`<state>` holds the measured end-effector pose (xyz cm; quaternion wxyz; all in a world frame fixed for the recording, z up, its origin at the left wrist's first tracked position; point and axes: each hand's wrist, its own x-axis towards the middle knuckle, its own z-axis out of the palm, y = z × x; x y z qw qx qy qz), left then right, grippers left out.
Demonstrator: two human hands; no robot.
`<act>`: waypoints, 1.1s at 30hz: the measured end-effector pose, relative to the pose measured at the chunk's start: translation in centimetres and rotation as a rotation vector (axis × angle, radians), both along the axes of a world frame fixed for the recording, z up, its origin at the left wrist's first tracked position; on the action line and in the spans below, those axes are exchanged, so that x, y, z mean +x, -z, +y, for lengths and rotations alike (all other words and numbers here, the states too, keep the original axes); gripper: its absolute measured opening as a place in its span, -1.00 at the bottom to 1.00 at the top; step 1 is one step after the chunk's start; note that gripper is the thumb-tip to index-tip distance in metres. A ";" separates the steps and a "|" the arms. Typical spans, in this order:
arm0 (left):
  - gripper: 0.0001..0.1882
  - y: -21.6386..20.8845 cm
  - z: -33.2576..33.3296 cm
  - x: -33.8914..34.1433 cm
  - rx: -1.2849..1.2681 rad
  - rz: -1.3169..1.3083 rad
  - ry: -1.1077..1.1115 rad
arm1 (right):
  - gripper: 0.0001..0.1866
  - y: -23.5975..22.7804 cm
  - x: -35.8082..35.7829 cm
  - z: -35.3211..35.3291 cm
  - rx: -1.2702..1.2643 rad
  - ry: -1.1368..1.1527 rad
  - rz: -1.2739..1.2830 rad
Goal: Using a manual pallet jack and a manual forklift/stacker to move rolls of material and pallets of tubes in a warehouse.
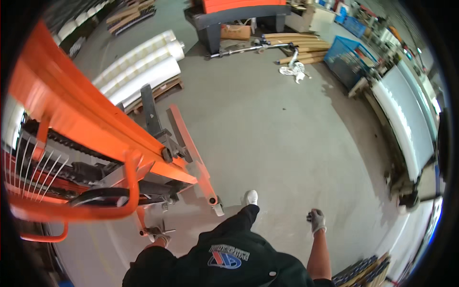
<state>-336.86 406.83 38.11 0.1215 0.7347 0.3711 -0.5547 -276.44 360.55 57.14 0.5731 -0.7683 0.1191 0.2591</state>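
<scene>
My left hand point(162, 237), in a pale glove, is low beside the orange lift stacker point(91, 112), close to a small metal bar point(168, 231) at its base. Whether it touches or grips that bar I cannot tell, as its fingers are partly hidden. Out to my right, my gloved right hand point(318, 222) hangs above the floor with curled fingers. Something dark shows at those fingers, too small to make out. The stacker has a mast, a looped orange handle point(131, 191), a wire guard point(36, 167) and dark forks point(150, 110).
White rolls point(143, 64) lie on a wooden pallet point(167, 87) ahead left. Cardboard tubes point(308, 48) and a crumpled white cloth point(295, 71) lie on the floor ahead. A blue crate point(349, 57) and a machine with white sheeting point(399, 115) line the right side.
</scene>
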 end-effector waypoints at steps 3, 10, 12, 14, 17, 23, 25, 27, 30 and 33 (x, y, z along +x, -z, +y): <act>-0.65 3.8 -0.3 10.8 -0.587 -0.514 -1.472 | -0.84 2.2 8.1 9.0 0.138 -0.015 0.138; -0.49 -21.5 12.4 55.1 -0.282 -1.108 -0.652 | -0.88 11.5 23.1 18.1 -0.216 -0.582 0.636; -0.49 -22.2 20.3 60.1 -0.178 -1.231 -0.509 | -0.90 14.9 30.3 22.4 -0.301 -0.685 0.609; -0.60 -20.1 25.5 63.5 -0.491 -1.577 -0.821 | -0.90 17.7 37.2 23.2 -0.487 -0.760 0.592; -0.57 -20.3 32.4 65.8 -0.037 -1.167 -1.332 | -0.87 19.0 51.0 34.9 -0.534 -0.794 0.500; -0.52 -17.4 36.3 61.6 0.057 -0.719 -1.290 | -0.86 8.2 59.6 71.9 -0.268 -0.673 0.333; -0.69 1.4 31.5 52.9 0.202 -1.181 -0.730 | -0.82 4.9 58.3 85.0 -0.148 -0.819 0.327; -0.72 -2.6 40.2 60.5 -0.047 -0.737 -1.462 | -0.78 4.7 60.4 93.4 -0.021 -0.859 0.289; -0.70 -8.4 50.8 66.2 0.033 -0.500 -1.997 | -0.79 2.5 58.1 105.4 -0.057 -0.913 0.357; -0.69 -7.5 62.6 70.1 0.164 -0.787 -1.568 | -0.79 2.1 58.3 113.6 -0.063 -1.041 0.542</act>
